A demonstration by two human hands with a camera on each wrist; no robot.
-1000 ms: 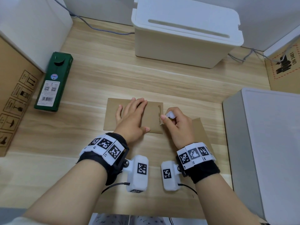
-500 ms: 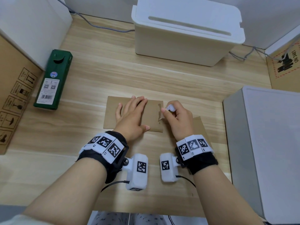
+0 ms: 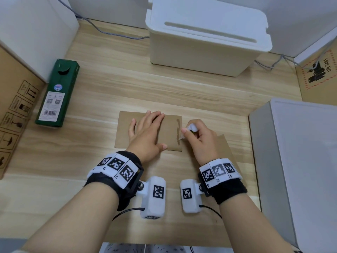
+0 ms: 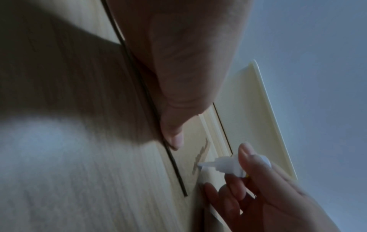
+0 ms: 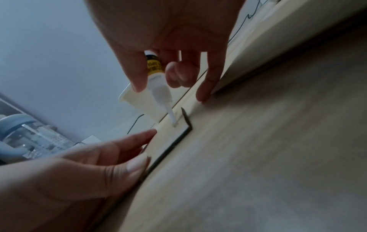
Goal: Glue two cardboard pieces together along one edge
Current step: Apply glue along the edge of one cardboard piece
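Left hand flat on cardboard piece, right hand pinching glue bottle, second cardboard mostly hidden

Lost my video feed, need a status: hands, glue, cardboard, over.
Left hand flat on cardboard piece. Right hand grips glue bottle, nozzle on right edge, glue line down. Second cardboard piece under right hand.

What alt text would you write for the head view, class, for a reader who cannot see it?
A right hand squeezes a small glue bottle along the right edge of a cardboard piece on a wooden table, while the left hand presses it flat. A second cardboard piece lies under the right hand.
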